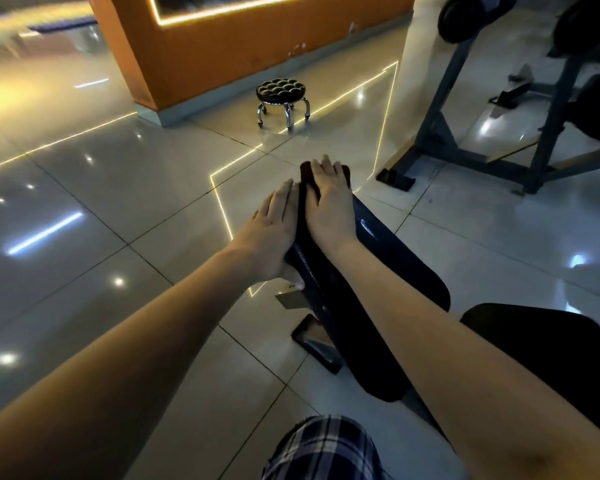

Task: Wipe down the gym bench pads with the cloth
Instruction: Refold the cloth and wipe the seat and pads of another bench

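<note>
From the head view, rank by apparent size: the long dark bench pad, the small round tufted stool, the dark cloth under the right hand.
1. Long dark bench pad, clearly largest.
2. Small round tufted stool.
3. Dark cloth, mostly hidden under the right hand.
The stool stands farther away, so the order of the last two is unsure.

Both arms reach forward, left hand (274, 233) and right hand (328, 202) flat, fingers extended.

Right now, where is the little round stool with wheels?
In the head view the small round stool stands on the tiled floor at upper centre, just in front of the orange wall, well beyond the two hands on the bench pad.
</note>
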